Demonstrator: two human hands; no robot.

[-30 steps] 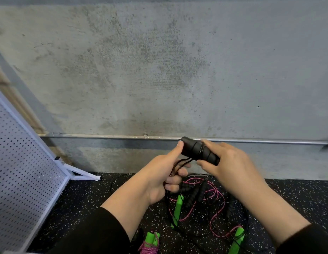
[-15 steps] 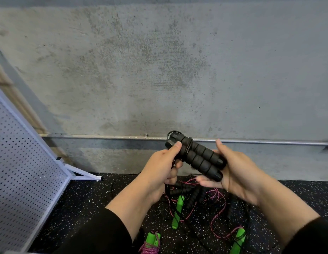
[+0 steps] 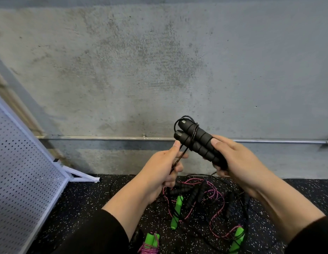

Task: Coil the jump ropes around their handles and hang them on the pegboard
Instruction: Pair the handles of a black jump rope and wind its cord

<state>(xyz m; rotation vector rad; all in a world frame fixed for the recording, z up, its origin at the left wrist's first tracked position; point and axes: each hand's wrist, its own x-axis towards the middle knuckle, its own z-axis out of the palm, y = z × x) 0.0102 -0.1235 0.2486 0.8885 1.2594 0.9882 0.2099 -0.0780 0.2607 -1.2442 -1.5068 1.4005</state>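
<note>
A: What are the fingers doing?

B: The right hand (image 3: pixel 238 160) has its fingers (image 3: pixel 215 143) curled round the lower half of the two black handles (image 3: pixel 198 142), gripping them side by side as one bundle. The left hand (image 3: pixel 159 169) pinches the black cord (image 3: pixel 179 157) between thumb and curled fingers, just below the handles' free ends.

A: How does the bundle lie?

B: Its long axis runs from the right palm up and to the left, caps pointing toward the concrete wall (image 3: pixel 159 70). The cord loops over the caps, crosses the handles in a turn or two, then drops to the left hand, which sits just beside and below those ends. So the left hand is the nearer one for laying on the next turn, I'd judge, across the axis.

A: And the rest?

B: Under the hands, on the speckled floor (image 3: pixel 86 208), lies a tangle: a pink rope (image 3: pixel 214 195), green handles (image 3: pixel 177 211), more black handles (image 3: pixel 192 197). One pink rope on green handles, already coiled (image 3: pixel 150 244), lies at the bottom edge.

A: Any containers?

B: None. The pegboard (image 3: pixel 22 180) leans at the left, well apart from the hands; I can't see any hooks or anything hung on it.
</note>
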